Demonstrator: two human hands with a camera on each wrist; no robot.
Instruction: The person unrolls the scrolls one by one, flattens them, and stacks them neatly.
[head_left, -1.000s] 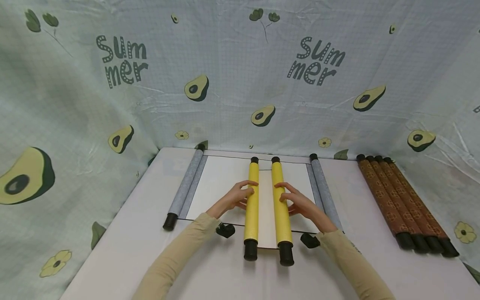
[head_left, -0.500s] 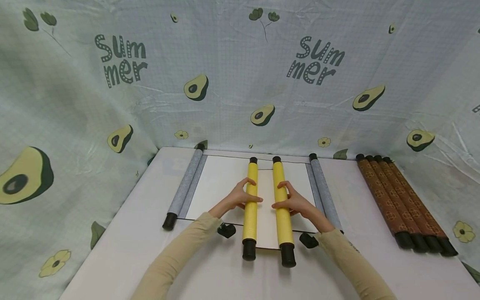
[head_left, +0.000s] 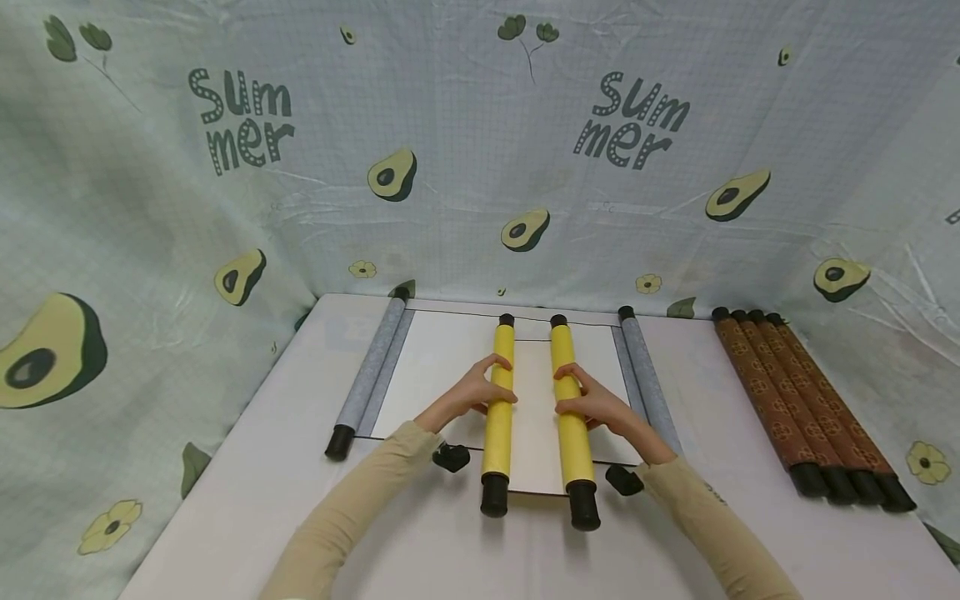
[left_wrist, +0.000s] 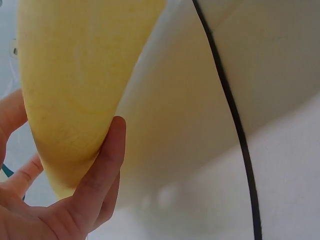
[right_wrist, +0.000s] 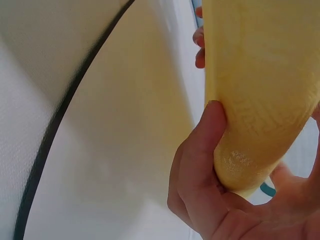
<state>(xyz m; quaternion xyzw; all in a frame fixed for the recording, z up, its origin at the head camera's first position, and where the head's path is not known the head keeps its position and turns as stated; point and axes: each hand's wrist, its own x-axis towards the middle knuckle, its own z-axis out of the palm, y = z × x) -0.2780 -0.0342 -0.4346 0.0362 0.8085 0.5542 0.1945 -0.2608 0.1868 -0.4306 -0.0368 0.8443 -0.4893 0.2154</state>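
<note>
A yellow scroll with black end caps is partly unrolled in the head view, a strip of cream paper (head_left: 536, 417) showing between its two rolls. My left hand (head_left: 472, 392) grips the left roll (head_left: 498, 433), thumb on the near side and fingers reaching to the far side. On the right roll (head_left: 573, 442), my right hand (head_left: 598, 404) has a similar grip. The left wrist view shows fingers and thumb around the yellow roll (left_wrist: 80, 75). Close to the camera in the right wrist view, the other yellow roll (right_wrist: 260, 90) sits between thumb and fingers.
Beneath the yellow scroll lies a larger scroll opened to white paper (head_left: 435, 358), with grey rolls at its left (head_left: 372, 367) and right (head_left: 648, 375). Several brown patterned scrolls (head_left: 810, 408) lie side by side on the table's right. A printed cloth (head_left: 465, 117) hangs behind the table.
The two yellow rolls have moved slightly apart, so the cream strip between them is wider. My thumbs and fingers have shifted their hold around the rolls.
</note>
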